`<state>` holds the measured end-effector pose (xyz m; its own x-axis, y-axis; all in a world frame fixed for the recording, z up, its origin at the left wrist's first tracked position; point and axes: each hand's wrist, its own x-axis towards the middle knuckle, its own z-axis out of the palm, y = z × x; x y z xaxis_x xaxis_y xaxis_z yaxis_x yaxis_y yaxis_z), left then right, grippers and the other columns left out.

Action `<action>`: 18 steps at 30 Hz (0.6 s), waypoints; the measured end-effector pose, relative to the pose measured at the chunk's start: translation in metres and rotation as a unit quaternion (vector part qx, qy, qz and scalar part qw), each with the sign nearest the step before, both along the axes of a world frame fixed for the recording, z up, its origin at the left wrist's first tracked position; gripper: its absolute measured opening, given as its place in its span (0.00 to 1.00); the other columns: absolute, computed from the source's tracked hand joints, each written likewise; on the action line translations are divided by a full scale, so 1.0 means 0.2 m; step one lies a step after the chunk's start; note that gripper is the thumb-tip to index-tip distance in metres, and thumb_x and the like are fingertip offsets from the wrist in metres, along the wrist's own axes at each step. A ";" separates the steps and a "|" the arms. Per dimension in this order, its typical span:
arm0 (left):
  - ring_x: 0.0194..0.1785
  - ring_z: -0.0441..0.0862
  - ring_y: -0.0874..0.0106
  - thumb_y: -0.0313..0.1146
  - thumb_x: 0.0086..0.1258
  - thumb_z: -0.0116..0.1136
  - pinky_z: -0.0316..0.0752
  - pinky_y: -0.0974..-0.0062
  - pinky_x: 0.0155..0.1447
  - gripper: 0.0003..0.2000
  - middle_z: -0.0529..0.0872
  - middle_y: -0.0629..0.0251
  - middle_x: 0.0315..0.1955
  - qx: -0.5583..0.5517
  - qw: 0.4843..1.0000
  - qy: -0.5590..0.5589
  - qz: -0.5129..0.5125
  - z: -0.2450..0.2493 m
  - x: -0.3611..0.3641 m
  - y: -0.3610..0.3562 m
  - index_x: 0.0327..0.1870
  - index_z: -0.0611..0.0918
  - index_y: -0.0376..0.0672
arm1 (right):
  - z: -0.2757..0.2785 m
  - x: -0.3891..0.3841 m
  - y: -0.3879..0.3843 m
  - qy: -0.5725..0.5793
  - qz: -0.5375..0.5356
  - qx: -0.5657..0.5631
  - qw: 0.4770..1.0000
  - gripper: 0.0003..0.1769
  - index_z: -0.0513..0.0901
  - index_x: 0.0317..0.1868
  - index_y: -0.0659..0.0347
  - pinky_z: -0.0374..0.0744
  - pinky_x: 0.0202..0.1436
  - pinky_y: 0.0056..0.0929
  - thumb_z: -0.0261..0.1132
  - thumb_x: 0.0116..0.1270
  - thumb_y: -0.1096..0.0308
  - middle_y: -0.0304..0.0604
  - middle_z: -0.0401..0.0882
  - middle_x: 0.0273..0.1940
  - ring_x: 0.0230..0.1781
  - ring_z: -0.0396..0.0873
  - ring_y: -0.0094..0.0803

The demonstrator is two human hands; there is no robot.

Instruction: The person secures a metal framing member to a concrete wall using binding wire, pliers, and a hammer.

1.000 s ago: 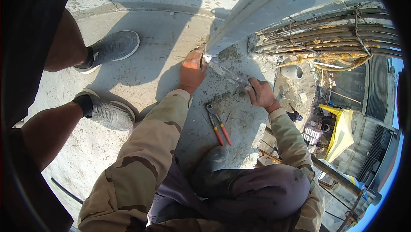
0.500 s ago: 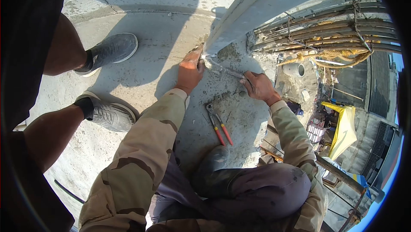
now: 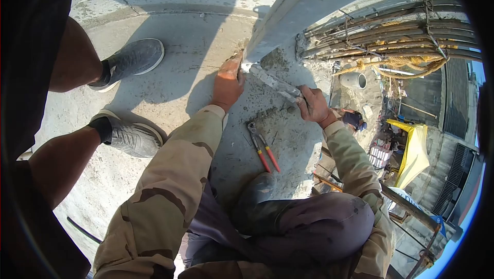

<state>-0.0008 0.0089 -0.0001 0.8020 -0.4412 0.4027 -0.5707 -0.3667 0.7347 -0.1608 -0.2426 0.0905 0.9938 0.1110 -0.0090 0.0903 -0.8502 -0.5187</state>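
Note:
My right hand (image 3: 314, 105) is closed around the near end of a whitish, mortar-caked bar (image 3: 275, 84). The bar's far end reaches the foot of a grey concrete post (image 3: 288, 16). At the post's lower left edge is my left hand (image 3: 228, 84), its fingers bent together against that edge; what they hold, if anything, is hidden. A pair of pincers (image 3: 263, 147) with red and yellow handles lies on the concrete below the bar, apart from both hands.
Another person's shoes (image 3: 135, 57) stand to the left. Bundled steel bars (image 3: 391, 37) and yellow rope (image 3: 411, 65) lie at the upper right. Past the slab's right edge, the ground lies lower, with a pipe piece (image 3: 353, 80), a yellow tarp (image 3: 413, 150) and a person (image 3: 353, 119).
The bar has turned to show a broader face, and my right hand has shifted slightly right. My left hand stays almost in place. The person below at the right shows more.

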 end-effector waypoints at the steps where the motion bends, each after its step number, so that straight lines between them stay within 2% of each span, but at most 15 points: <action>1: 0.55 0.84 0.47 0.21 0.65 0.62 0.80 0.58 0.59 0.26 0.86 0.45 0.51 0.010 0.999 0.030 -0.006 0.00 0.00 0.00 0.68 0.78 0.36 | -0.02 0.00 -0.01 -0.019 0.002 0.001 1.000 0.14 0.77 0.48 0.62 0.78 0.33 0.54 0.67 0.72 0.61 0.59 0.80 0.26 0.28 0.81 0.62; 2: 0.55 0.84 0.47 0.21 0.65 0.61 0.80 0.58 0.59 0.26 0.86 0.45 0.51 0.021 0.998 0.057 -0.012 0.00 0.01 0.00 0.68 0.78 0.36 | -0.03 0.01 -0.01 -0.021 -0.001 -0.001 1.000 0.14 0.77 0.48 0.62 0.78 0.33 0.54 0.67 0.72 0.61 0.59 0.80 0.26 0.28 0.81 0.62; 4: 0.53 0.84 0.47 0.21 0.65 0.61 0.80 0.57 0.58 0.26 0.86 0.45 0.49 0.003 1.000 0.023 -0.010 0.01 0.01 -0.01 0.68 0.78 0.36 | -0.05 0.04 -0.01 0.032 0.007 -0.062 0.998 0.13 0.76 0.47 0.61 0.78 0.32 0.53 0.66 0.72 0.61 0.56 0.79 0.25 0.27 0.81 0.61; 6: 0.50 0.84 0.47 0.21 0.65 0.62 0.80 0.57 0.56 0.26 0.86 0.46 0.47 -0.009 1.000 -0.004 -0.002 0.01 0.01 0.00 0.67 0.79 0.36 | -0.02 0.00 0.03 0.023 -0.007 -0.042 0.999 0.14 0.76 0.47 0.62 0.77 0.33 0.54 0.66 0.73 0.61 0.57 0.79 0.25 0.27 0.81 0.62; 8: 0.44 0.83 0.48 0.21 0.64 0.62 0.80 0.57 0.51 0.27 0.84 0.49 0.41 -0.019 0.999 -0.034 0.007 0.00 0.02 -0.01 0.68 0.78 0.35 | 0.00 0.00 0.02 0.019 -0.019 -0.025 0.999 0.14 0.77 0.48 0.62 0.77 0.34 0.54 0.66 0.73 0.60 0.58 0.80 0.25 0.28 0.81 0.63; 9: 0.44 0.83 0.48 0.21 0.64 0.62 0.80 0.57 0.51 0.27 0.84 0.49 0.41 -0.018 0.999 -0.029 0.008 0.00 0.01 0.00 0.68 0.78 0.35 | 0.00 -0.01 0.02 -0.003 -0.007 -0.006 1.000 0.14 0.77 0.47 0.62 0.77 0.34 0.55 0.66 0.73 0.60 0.59 0.80 0.26 0.28 0.81 0.63; 11: 0.52 0.84 0.46 0.20 0.64 0.61 0.80 0.57 0.59 0.34 0.86 0.45 0.49 0.029 0.998 0.060 -0.012 0.01 0.00 0.00 0.75 0.72 0.40 | -0.01 0.00 0.02 -0.025 0.002 0.010 1.000 0.14 0.78 0.47 0.63 0.77 0.34 0.55 0.66 0.73 0.59 0.60 0.80 0.26 0.29 0.81 0.64; 13: 0.51 0.84 0.46 0.19 0.63 0.61 0.81 0.57 0.57 0.35 0.86 0.45 0.48 0.024 0.996 0.081 -0.007 0.03 -0.01 0.00 0.76 0.71 0.40 | -0.04 0.07 0.04 0.060 -0.024 -0.064 0.996 0.14 0.79 0.47 0.63 0.77 0.33 0.54 0.66 0.74 0.59 0.60 0.80 0.26 0.28 0.81 0.64; 14: 0.50 0.85 0.46 0.19 0.63 0.61 0.81 0.56 0.56 0.37 0.86 0.45 0.47 0.021 0.995 0.101 0.003 0.04 0.00 0.00 0.77 0.69 0.41 | -0.01 0.08 0.05 0.055 -0.025 -0.064 0.996 0.14 0.79 0.47 0.63 0.77 0.33 0.54 0.66 0.74 0.59 0.60 0.80 0.26 0.28 0.81 0.64; 18: 0.47 0.85 0.46 0.19 0.62 0.62 0.81 0.55 0.54 0.39 0.85 0.44 0.46 0.034 0.995 0.097 -0.005 0.01 -0.02 0.01 0.79 0.65 0.41 | 0.05 0.02 0.05 0.013 -0.010 0.018 1.000 0.14 0.79 0.47 0.63 0.76 0.34 0.55 0.66 0.74 0.60 0.61 0.79 0.25 0.29 0.80 0.64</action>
